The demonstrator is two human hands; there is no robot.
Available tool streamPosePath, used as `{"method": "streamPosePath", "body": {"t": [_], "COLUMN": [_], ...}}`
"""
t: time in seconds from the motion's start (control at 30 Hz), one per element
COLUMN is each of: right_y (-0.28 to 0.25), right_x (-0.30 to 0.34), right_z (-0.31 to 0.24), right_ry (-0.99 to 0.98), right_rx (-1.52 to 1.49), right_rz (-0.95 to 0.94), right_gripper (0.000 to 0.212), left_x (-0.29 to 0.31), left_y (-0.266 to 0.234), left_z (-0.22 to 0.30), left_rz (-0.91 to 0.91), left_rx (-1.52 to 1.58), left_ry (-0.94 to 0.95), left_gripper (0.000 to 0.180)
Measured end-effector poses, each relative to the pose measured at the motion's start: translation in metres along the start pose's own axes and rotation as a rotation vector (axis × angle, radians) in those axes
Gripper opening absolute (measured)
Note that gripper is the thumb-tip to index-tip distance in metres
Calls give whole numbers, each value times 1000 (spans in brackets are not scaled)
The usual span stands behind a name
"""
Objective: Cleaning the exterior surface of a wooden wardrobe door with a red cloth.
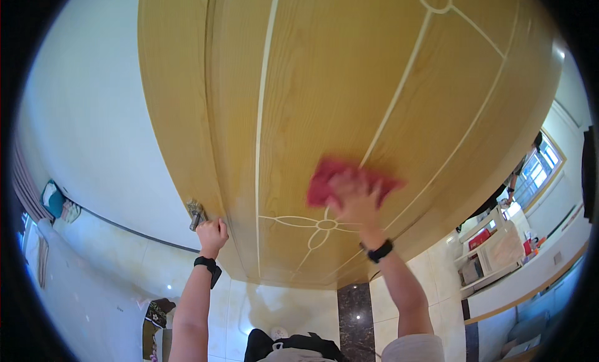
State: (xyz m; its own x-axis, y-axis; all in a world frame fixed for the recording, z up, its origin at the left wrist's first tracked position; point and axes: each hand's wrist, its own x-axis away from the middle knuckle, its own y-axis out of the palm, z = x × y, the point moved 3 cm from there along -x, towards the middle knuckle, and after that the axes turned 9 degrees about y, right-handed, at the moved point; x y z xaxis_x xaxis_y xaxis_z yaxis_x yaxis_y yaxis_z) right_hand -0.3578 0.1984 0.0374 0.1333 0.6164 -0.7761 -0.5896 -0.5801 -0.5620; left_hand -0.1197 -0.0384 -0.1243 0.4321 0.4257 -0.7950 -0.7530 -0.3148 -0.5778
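A tall light-wood door point(324, 100) with pale inlaid lines and a flower motif fills the view. My right hand point(357, 200) presses a red cloth point(331, 178) flat against the door's face, fingers spread over it. My left hand point(213, 234) is closed on the door's edge, just below the metal handle and latch point(196, 213). Both wrists wear black bands.
A white wall point(93, 125) stands left of the door. Glossy pale floor tiles point(274, 306) lie below, with a dark stone threshold strip point(357, 315). At right stand a white shelf unit point(490, 249) holding red items, and another person point(521, 168) by a window.
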Motion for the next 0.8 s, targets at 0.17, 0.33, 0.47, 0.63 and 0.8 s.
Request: {"method": "streamPosePath", "body": {"t": [0.17,0.33,0.47,0.63,0.8], "right_y": [40,-59,-115,-176,-159], "right_x": [61,-11,-88,-200,-227], "right_z": [20,108,204,243,90], "right_ry": [-110,333,476,634,155], "right_rx": [-266,73,-131,-181,26], "right_rz": [-664,-160,482,731,731], "right_gripper": [38,47,57,63,61], "left_x": [11,12,14,7,21], "left_y": [3,-2,1,7,2], "left_z": [2,0,-4,5,-17], "left_rz": [-7,22,7,12,12], "left_rx": [7,-23,10,20,-32], "left_ry": [-34,0,-65,-54,-57], "left_gripper": [30,31,32,32,32]}}
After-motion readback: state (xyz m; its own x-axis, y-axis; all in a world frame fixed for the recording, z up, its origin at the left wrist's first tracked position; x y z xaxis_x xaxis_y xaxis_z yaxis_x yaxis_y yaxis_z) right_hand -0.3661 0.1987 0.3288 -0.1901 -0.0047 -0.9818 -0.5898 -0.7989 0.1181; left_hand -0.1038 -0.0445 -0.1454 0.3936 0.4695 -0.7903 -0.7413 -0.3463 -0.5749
